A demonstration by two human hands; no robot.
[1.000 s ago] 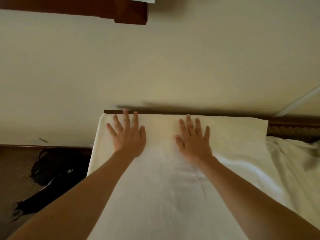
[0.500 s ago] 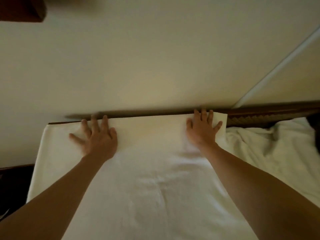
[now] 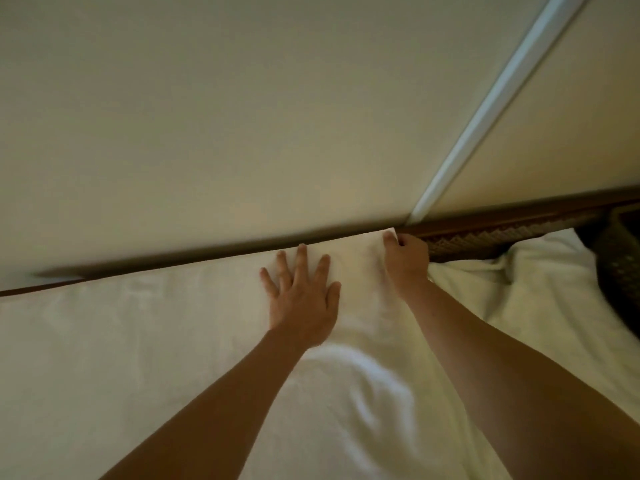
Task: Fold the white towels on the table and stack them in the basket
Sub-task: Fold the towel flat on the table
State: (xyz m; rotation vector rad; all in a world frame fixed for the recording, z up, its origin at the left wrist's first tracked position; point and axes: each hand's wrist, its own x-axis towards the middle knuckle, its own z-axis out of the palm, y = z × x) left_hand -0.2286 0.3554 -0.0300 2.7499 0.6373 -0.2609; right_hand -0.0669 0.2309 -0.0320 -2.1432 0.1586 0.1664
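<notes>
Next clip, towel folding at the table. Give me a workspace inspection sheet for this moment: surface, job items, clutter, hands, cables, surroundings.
Surface: dark wooden table edge shows along the far side; the rest is covered.
Job's things: flat white towel spread out; crumpled towels at right; dark woven basket at the right edge, contents hidden.
Clutter: nothing seen.
Hands: left hand pressed flat on the towel; right hand pinches its far right corner.
Cables: nothing seen.
Surroundings: cream wall with a white strip running diagonally.
</notes>
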